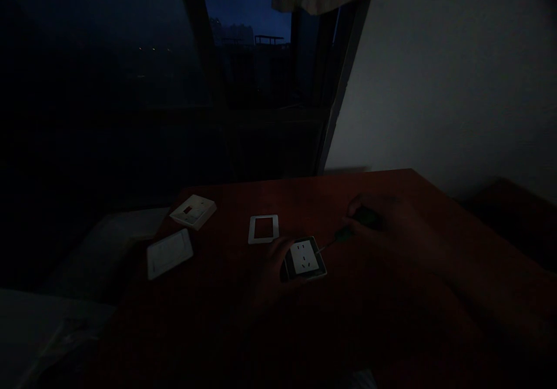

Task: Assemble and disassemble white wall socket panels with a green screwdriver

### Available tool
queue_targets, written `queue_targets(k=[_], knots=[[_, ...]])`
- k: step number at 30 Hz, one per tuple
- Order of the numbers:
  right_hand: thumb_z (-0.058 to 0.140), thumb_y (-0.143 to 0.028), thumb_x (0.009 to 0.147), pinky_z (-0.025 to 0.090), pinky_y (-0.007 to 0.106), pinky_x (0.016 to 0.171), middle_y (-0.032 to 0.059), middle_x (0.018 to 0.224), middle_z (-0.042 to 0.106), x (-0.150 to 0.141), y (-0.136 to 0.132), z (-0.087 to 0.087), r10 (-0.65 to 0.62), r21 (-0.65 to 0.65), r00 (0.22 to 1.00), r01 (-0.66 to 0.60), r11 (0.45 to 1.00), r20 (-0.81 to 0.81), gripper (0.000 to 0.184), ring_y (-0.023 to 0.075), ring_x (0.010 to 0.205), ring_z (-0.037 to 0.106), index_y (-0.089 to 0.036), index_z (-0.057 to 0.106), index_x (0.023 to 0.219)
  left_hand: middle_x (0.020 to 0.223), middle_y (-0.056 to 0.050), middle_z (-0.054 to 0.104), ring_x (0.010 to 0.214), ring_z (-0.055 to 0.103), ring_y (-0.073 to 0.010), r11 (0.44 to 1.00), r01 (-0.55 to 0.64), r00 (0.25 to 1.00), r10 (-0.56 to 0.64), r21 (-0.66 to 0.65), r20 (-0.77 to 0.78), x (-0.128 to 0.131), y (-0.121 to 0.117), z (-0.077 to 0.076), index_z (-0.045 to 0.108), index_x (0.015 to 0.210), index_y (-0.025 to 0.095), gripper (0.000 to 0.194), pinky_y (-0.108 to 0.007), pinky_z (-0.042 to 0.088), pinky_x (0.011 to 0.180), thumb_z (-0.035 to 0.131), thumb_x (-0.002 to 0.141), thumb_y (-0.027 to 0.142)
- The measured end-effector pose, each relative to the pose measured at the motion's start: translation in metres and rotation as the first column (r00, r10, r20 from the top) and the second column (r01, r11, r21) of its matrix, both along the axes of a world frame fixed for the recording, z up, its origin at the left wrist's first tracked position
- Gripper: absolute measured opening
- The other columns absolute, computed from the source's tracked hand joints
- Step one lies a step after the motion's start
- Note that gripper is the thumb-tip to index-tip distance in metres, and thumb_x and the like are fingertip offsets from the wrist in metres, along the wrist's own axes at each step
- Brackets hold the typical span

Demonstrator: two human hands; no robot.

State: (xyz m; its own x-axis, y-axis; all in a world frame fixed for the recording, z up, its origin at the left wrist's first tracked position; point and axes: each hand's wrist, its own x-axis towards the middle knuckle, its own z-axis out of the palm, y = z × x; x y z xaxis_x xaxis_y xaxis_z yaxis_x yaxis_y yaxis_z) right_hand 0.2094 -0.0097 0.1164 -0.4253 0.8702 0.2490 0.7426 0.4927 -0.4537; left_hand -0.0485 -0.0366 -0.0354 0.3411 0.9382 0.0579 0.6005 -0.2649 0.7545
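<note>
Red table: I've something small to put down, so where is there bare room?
Behind the square frame, up to the far edge of the table; also between that frame and the pale box. It is crowded around the socket: the left hand holds it, and the screwdriver in the right hand reaches its edge.
</note>
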Motion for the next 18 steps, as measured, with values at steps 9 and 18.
queue_targets(k=[9,18], knots=[[0.057,-0.019,0.080,0.037,0.023,0.055,0.0014,0.083,0.067,-0.030,-0.012,0.029,0.082,-0.062,0.976,-0.071,0.996,0.199,0.019,0.0146,0.067,0.062,-0.021,0.056,0.099,0.146,-0.008,0.035,0.132,0.037,-0.0281,0.999,0.017,1.000,-0.017,0.039,-0.016,-0.002,0.000,-0.002,0.038,0.139,0.026,0.075,-0.042,0.035,0.108,0.073,0.074,0.040],[0.050,-0.033,0.087,0.029,0.026,0.052,0.0053,0.079,0.067,-0.040,0.000,0.037,-0.021,0.044,0.905,0.003,0.999,0.425,0.015,0.0182,0.065,0.061,-0.020,0.057,0.091,0.145,-0.008,0.037,0.131,0.038,-0.0291,1.000,0.011,1.000,-0.011,0.015,-0.018,-0.002,0.000,0.003,0.040,0.137,0.026,0.074,-0.043,0.036,0.107,0.073,0.073,0.039]])
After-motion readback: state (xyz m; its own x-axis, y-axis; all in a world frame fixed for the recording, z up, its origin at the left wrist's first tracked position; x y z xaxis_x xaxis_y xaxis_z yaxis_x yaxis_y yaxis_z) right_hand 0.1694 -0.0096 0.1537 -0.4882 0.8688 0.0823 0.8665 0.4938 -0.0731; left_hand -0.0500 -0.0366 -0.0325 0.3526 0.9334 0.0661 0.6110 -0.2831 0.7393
